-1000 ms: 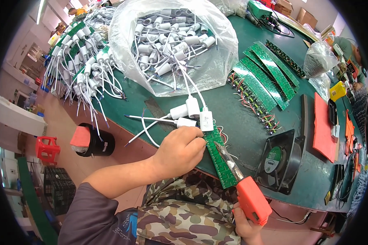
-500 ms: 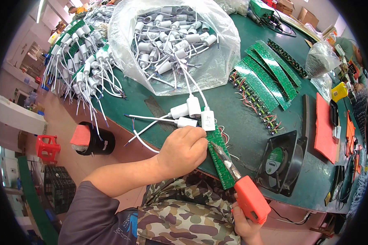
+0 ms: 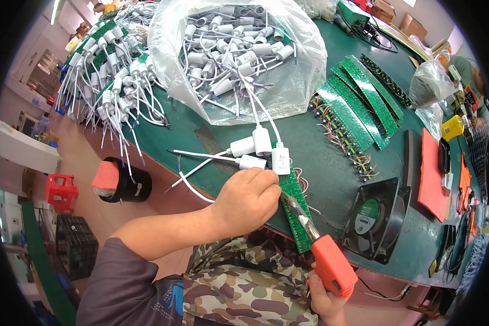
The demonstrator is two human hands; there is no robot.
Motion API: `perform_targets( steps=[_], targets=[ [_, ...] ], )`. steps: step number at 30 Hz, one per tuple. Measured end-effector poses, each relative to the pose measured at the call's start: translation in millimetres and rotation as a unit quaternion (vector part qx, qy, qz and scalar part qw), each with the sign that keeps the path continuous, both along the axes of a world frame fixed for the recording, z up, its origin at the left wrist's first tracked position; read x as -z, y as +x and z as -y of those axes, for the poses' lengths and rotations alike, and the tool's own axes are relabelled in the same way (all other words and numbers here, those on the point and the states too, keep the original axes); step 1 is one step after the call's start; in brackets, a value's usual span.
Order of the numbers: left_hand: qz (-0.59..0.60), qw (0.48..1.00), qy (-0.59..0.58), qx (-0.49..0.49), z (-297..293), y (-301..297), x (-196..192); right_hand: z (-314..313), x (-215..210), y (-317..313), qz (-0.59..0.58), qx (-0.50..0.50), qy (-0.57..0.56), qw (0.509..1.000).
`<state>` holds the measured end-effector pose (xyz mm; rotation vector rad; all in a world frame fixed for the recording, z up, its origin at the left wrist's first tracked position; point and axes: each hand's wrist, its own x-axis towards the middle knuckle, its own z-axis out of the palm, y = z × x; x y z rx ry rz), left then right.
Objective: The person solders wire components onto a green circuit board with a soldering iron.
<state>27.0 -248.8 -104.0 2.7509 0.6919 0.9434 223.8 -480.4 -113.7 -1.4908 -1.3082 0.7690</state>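
My left hand is closed in a pinch above the upper part of a narrow green circuit board; what its fingers hold is hidden behind them. A white cable runs in under that hand. In my right hand is a red-handled soldering gun. Its metal tip points up and left at the board, close to the left fingertips; whether it touches cannot be told. Several white cylindrical sockets with cables lie around the board's far end, among them one upright white socket and one on its side.
A clear plastic bag full of white sockets sits beyond my hands. More wired sockets hang over the table's left edge. To the right lie green circuit boards, a black fan and a red pad. A black bucket stands on the floor.
The view has shifted slightly, so the table things appear a little further right. Both hands and the soldering gun keep nearly the same pose at the board.
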Motion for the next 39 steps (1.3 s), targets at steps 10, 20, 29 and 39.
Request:
perform_targets(
  steps=[10,20,29,39],
  targets=[
    [0.008,1.0,0.022,-0.004,0,3,1,-7,-12,-6,0.051,0.032,0.041,0.997],
    [0.009,1.0,0.024,-0.007,-1,3,1,25,-4,0,-0.071,0.072,-0.088,0.991],
    [0.002,1.0,0.021,-0.005,0,2,0,0,-28,-3,-0.045,0.047,-0.019,0.998],
    [-0.003,1.0,0.014,-0.006,-2,-3,-1,1,-26,-3,-0.073,0.032,-0.115,0.99]
  ],
)
